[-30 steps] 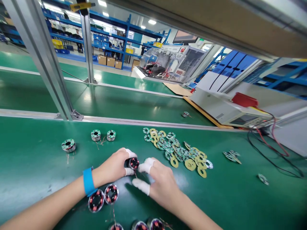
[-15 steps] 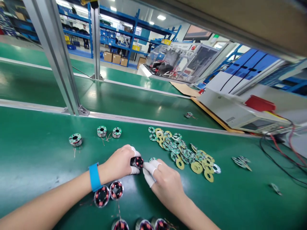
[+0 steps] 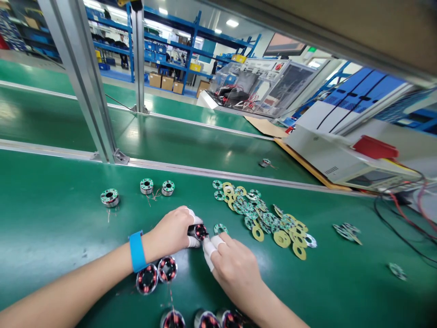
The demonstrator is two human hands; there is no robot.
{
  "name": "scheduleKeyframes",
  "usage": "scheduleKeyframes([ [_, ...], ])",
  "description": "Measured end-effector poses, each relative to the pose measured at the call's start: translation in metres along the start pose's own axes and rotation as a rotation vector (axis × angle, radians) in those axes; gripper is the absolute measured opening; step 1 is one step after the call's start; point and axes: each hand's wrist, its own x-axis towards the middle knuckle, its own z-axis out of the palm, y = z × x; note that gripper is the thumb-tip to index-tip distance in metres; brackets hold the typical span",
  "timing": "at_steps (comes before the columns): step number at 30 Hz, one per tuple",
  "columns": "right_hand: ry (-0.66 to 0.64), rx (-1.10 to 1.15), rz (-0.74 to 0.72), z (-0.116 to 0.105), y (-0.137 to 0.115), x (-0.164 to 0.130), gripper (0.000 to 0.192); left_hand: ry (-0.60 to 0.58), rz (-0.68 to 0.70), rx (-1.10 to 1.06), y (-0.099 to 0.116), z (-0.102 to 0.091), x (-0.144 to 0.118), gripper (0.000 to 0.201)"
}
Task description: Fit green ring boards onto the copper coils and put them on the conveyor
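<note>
While our left hand [image 3: 172, 231] pinches the small round copper-wound stator [image 3: 198, 232] just above the green desk [image 3: 51, 228], its red coils face us. Our right hand [image 3: 235, 269], fingertips closed at its wires, has drawn nearer since before; a green ring board [image 3: 220, 228] lies beyond.

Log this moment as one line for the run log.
left hand: holds wound stator | right hand: fingertips at stator | loose ring board beside | ring pile on green mat
</note>
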Motion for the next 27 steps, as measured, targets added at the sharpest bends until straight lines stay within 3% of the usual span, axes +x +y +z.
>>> scheduleKeyframes([
  [4,0.022,0.018,0.028,0.004,-0.003,-0.002,0.033,-0.003,-0.004,-0.025,-0.002,0.000,0.000,0.018],
  [7,0.028,0.218,0.106,0.004,0.001,-0.004,0.030,-0.020,0.010,-0.105,-0.008,-0.003,0.000,0.017],
  [10,-0.048,0.554,0.362,0.001,0.024,-0.006,0.020,-0.038,0.000,-0.197,-0.016,-0.007,0.000,0.035],
  [13,-0.180,0.676,0.616,-0.002,0.057,-0.011,0.015,-0.068,-0.030,-0.278,-0.020,-0.012,-0.001,0.057],
  [17,-0.447,0.654,0.618,-0.003,0.080,-0.017,0.035,-0.124,-0.025,-0.316,-0.021,-0.016,-0.001,0.067],
  [20,-0.529,0.561,0.593,-0.003,0.076,-0.018,0.053,-0.074,-0.056,-0.353,-0.021,-0.016,0.001,0.065],
  [24,-0.547,0.402,0.601,0.001,0.065,-0.013,0.043,0.090,-0.143,-0.343,-0.017,-0.016,0.003,0.033],
  [27,-0.556,0.344,0.595,0.004,0.061,-0.010,0.031,0.062,-0.107,-0.165,-0.010,-0.014,0.002,0.051],
])
